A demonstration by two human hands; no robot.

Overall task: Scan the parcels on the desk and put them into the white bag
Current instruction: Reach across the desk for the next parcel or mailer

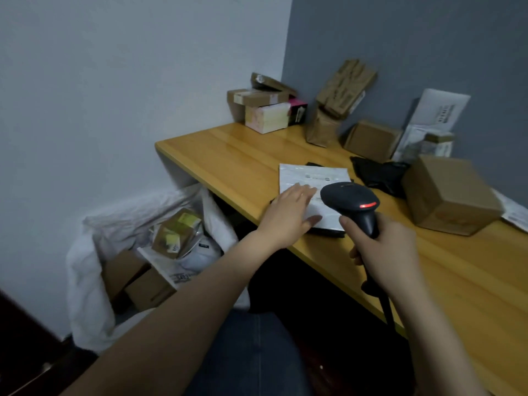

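A flat white mailer parcel [311,177] lies near the front edge of the wooden desk [228,158]. My left hand [288,210] rests on its near left part with the fingers stretched out flat. My right hand [383,247] grips the handle of a black barcode scanner [353,200], whose head hangs over the mailer with a red light glowing on top. The white bag [85,267] stands open on the floor left of the desk, with several parcels inside.
Several cardboard boxes and brown paper parcels stand along the desk's back edge; one large box [448,195] sits at the right. A black pouch [380,172] lies behind the mailer. White envelopes [434,115] lean on the grey wall. The scanner's cable [385,304] hangs over the desk's edge.
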